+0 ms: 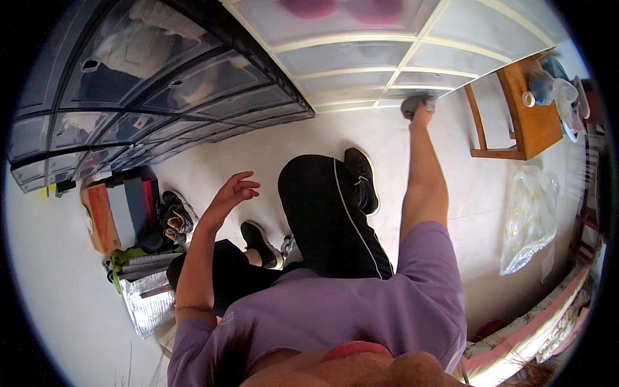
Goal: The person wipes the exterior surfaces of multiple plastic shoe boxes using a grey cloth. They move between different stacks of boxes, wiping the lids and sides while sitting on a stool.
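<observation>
My right arm is stretched far forward, and my right hand is closed on a grey cloth. The cloth lies against the bottom of a pale stack of shoe boxes with frosted doors and cream frames. My left hand hangs in the air, fingers apart and slightly curled, holding nothing. It is nearest to my bent legs and the dark-framed stack of clear-fronted boxes at the left, touching neither.
A wooden stool bearing plastic containers stands at the right. Near it, a clear plastic bag lies on the pale floor. At the left are an orange-sided box, dark shoes and a silvery foil bag.
</observation>
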Motion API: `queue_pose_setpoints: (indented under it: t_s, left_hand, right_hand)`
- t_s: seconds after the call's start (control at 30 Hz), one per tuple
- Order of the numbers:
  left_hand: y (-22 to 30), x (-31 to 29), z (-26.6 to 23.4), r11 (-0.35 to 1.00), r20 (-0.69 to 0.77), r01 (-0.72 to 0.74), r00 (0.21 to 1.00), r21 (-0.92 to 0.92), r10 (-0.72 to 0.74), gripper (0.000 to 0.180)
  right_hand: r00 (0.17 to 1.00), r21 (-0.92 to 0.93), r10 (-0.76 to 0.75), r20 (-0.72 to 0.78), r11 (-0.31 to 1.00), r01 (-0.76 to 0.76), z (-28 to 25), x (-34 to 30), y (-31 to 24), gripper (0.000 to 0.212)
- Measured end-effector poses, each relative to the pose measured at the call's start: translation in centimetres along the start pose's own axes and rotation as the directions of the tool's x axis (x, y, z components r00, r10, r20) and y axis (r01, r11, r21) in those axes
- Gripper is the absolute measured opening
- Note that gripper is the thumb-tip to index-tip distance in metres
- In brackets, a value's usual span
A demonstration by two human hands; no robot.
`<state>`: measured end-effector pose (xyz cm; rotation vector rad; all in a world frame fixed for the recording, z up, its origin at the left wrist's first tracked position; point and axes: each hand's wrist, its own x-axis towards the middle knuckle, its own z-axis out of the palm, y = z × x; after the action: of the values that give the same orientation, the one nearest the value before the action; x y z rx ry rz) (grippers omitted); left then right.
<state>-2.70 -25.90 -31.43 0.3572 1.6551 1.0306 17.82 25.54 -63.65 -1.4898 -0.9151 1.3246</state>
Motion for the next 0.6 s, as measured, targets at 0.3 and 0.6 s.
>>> queue_pose_setpoints:
  t_s: [0.3,0.6]
  left_hand:
    - [0.2,-0.4,0.3,0.999,0.037,-0.049,0.998,-0.008,0.049,0.059]
    - [1.6,-1.5,1.1,0.995,0.029,-0.092,0.995,0.049,0.091,0.052]
  right_hand:
    - [0.994,-0.083,0.036,0.106,0.996,-0.027,10.0,-20.0,2.5,0.084]
    - [0.861,-0.36,0.087,0.501,0.926,0.116,13.4,-28.3,8.3,0.082]
